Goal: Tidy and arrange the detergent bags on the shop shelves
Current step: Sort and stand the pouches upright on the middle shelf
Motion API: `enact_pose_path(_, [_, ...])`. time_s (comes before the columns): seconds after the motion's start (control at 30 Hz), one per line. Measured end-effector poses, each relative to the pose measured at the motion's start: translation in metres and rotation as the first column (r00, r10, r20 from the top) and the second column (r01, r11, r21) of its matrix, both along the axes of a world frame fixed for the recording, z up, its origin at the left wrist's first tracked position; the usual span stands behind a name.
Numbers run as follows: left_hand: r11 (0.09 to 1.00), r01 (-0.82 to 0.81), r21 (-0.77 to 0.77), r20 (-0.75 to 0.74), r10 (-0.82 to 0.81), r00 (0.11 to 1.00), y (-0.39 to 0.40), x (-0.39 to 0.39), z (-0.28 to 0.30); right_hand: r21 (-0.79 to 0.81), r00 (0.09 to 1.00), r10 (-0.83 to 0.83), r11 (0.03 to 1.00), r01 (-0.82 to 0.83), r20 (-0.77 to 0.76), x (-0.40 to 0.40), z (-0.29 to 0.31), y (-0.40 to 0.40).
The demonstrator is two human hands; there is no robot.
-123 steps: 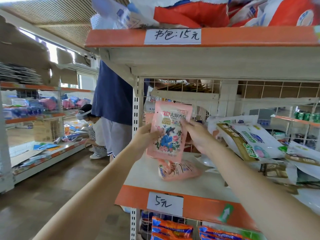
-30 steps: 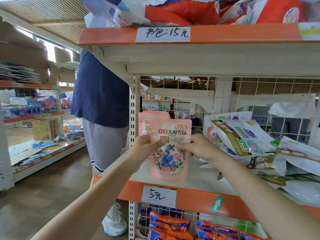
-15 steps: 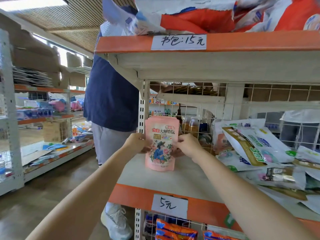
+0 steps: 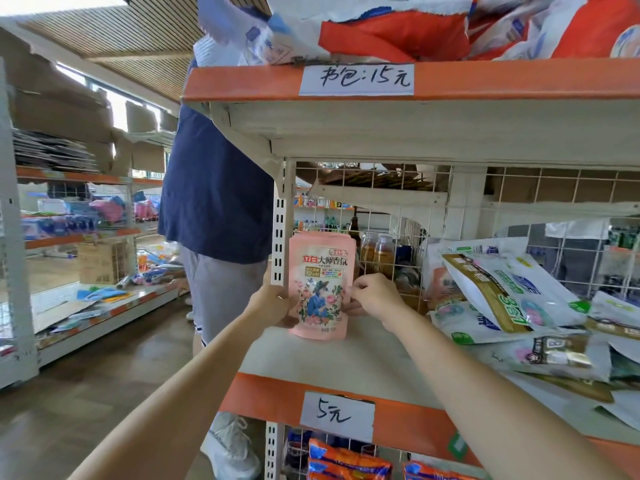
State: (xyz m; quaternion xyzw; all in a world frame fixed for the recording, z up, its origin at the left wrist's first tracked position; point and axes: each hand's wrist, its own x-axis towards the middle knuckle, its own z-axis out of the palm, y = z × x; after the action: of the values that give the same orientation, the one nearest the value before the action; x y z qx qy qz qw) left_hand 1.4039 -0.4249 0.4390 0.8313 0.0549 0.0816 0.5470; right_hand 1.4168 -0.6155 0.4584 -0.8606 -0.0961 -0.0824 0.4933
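Item: pink detergent bag (image 4: 321,284), printed with a figure among roses, standing upright on the middle shelf (image 4: 332,362) at its left end, just beside the perforated upright post (image 4: 279,233). More pink edges show right behind its top; how many bags stand there cannot be told.

Left hand (image 4: 272,301): fingers curled round the bag's left edge, next to the post.

Right hand (image 4: 372,296): fingertips pinching the bag's right edge, the hands set one on each side of it.

Right of the pink bag, on the same shelf: a loose heap of white and gold detergent bags (image 4: 512,292), lying tilted and overlapping.

Below the bag, on the shelf's orange front: handwritten price label (image 4: 337,412).

Above it: upper shelf label (image 4: 356,79), with red and white bags (image 4: 415,26) piled on top.

Left of the post: a person in a navy shirt (image 4: 214,188) and grey shorts standing in the aisle.
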Motion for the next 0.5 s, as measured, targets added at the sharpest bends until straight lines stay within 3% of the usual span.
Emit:
enact_pose_path(0.1, [0.988,-0.049,0.144,0.061,0.040,0.997,-0.001,-0.003,0.002,-0.121,1.000,-0.001,0.993,0.003,0.019,-0.003,0.001,-0.001])
enact_pose_path(0.17, [0.927,-0.137,0.350,0.171,0.081,0.982,-0.003,-0.009,0.006,-0.275,0.998,-0.006,0.961,0.025,0.069,-0.005,0.003,-0.003])
enact_pose_path(0.3, [0.626,-0.307,0.717,0.324,0.091,0.942,-0.013,-0.022,0.014,-0.648,0.983,0.024,0.754,0.103,0.185,-0.015,0.008,-0.010])
enact_pose_path(0.43, [0.294,-0.286,0.912,0.285,0.047,0.957,-0.026,-0.031,0.021,-0.887,0.965,0.109,0.429,0.169,0.236,-0.035,0.017,-0.026])
enact_pose_path(0.5, [0.199,-0.250,0.947,0.258,-0.014,0.966,-0.039,-0.034,0.024,-0.924,0.961,0.156,0.345,0.166,0.230,-0.046,0.022,-0.037])
